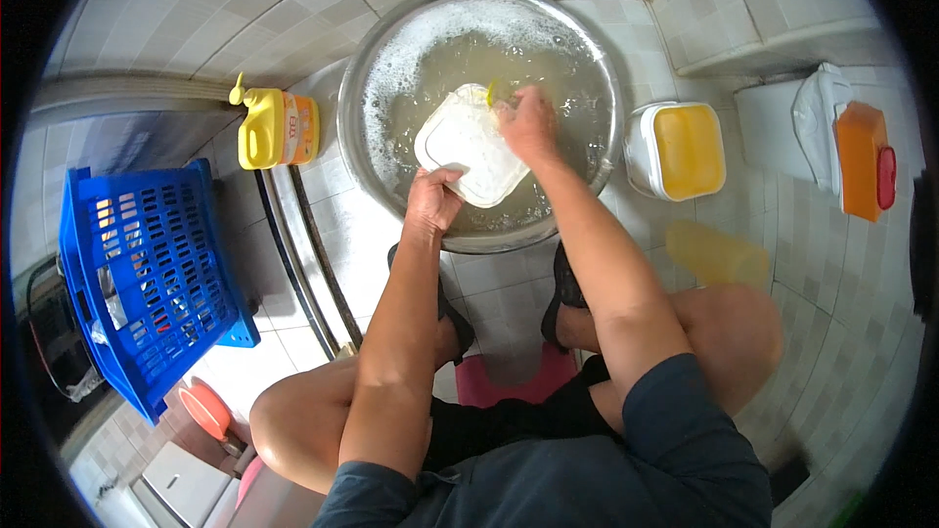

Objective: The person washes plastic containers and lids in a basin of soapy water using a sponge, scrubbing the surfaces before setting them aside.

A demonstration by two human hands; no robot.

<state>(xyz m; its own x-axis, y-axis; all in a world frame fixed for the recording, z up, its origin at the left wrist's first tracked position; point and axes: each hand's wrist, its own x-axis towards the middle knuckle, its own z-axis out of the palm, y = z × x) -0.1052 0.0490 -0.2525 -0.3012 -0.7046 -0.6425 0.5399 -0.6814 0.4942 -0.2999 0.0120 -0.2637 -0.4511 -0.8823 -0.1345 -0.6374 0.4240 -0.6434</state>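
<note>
A large metal basin (351,154) full of cloudy, foamy water stands on the floor before me. Over the water, my left hand (436,199) grips the near left edge of a white plastic lid (477,150), thumb on top. My right hand (530,125) is at the lid's far right edge, its fingers curled around a yellow-green scrubbing sponge (494,92). Most of the sponge is hidden by the fingers, and it touches the lid. Foam gathers along the basin's far and left sides.
Left of the basin stands a yellow pump bottle (277,128); farther left is a blue plastic basket (154,271). At right are a white tub with a yellow inside (688,150), a translucent yellow container (719,253) and an orange container with a red cap (860,161). Tiled walls enclose the spot.
</note>
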